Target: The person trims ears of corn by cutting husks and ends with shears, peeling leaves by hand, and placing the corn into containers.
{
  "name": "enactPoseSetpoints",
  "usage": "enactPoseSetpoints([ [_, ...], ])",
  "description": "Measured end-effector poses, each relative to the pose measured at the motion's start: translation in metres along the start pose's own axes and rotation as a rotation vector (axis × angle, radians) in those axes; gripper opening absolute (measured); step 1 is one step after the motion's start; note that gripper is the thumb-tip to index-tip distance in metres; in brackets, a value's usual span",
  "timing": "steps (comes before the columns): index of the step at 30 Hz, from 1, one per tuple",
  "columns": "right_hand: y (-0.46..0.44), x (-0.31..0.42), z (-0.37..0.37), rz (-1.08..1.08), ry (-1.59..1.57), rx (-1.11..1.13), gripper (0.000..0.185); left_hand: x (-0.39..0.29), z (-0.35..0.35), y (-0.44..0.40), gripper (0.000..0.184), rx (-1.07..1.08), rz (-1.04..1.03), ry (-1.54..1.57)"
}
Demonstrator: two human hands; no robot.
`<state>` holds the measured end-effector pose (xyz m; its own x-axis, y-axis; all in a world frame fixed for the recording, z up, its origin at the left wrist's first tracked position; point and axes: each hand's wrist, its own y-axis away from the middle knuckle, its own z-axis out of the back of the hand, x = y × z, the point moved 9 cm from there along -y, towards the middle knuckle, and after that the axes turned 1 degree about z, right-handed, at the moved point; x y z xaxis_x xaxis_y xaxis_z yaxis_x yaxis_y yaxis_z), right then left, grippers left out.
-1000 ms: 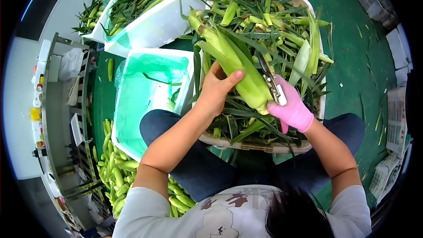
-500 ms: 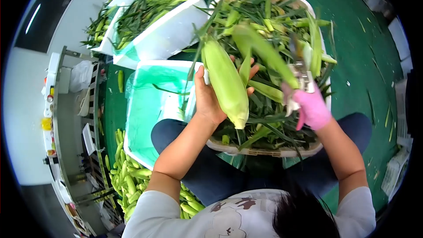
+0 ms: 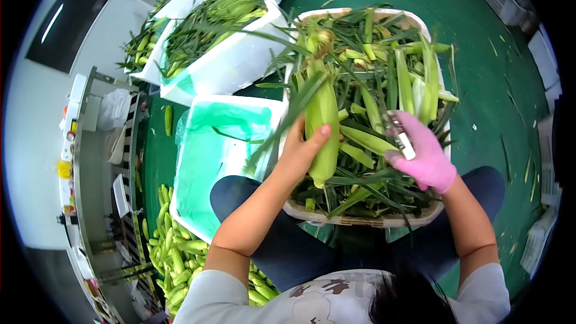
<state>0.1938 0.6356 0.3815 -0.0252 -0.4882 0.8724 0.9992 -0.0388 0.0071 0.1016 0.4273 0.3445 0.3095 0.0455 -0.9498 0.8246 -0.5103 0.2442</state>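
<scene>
My left hand (image 3: 303, 149) is closed around an ear of corn (image 3: 324, 144) still in its green husk. The thumb lies across the husk, and the ear's leafy end points away from me. In a pink glove, my right hand (image 3: 425, 153) grips pruning shears (image 3: 402, 135), apart from the ear and to its right; the glove hides part of the handles. Both hands are above a white basket (image 3: 360, 222) heaped with stripped husks and leaves (image 3: 384, 165).
Left of the basket stands a white foam box (image 3: 207, 144) with a green lining. Beyond it, another foam box (image 3: 231, 54) is full of leafy corn. Several trimmed ears (image 3: 180, 258) lie piled at lower left. Shelving (image 3: 99, 204) runs along the left wall.
The ear has turned in my left hand, and the thumb now crosses its front. The loose green husk piece by my right hand has left it. The shears have swung lower.
</scene>
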Motion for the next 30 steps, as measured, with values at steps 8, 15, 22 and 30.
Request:
enactPoseSetpoints([
  [8,0.0,0.006,-0.004,0.113,0.177,0.018,0.081,-0.006,-0.04,0.01,0.071,0.144,-0.108,-0.633],
  [15,0.0,0.002,-0.012,0.208,-0.035,0.269,0.073,0.024,-0.025,0.011,0.072,0.556,0.263,-0.395],
  [22,0.009,-0.035,-0.049,-0.375,-0.914,0.299,0.026,0.034,-0.034,0.014,0.071,0.536,0.384,0.097],
  [30,0.015,-0.016,-0.02,-0.3,-0.67,0.341,0.057,0.031,-0.017,-0.002,0.072,0.305,0.285,0.236],
])
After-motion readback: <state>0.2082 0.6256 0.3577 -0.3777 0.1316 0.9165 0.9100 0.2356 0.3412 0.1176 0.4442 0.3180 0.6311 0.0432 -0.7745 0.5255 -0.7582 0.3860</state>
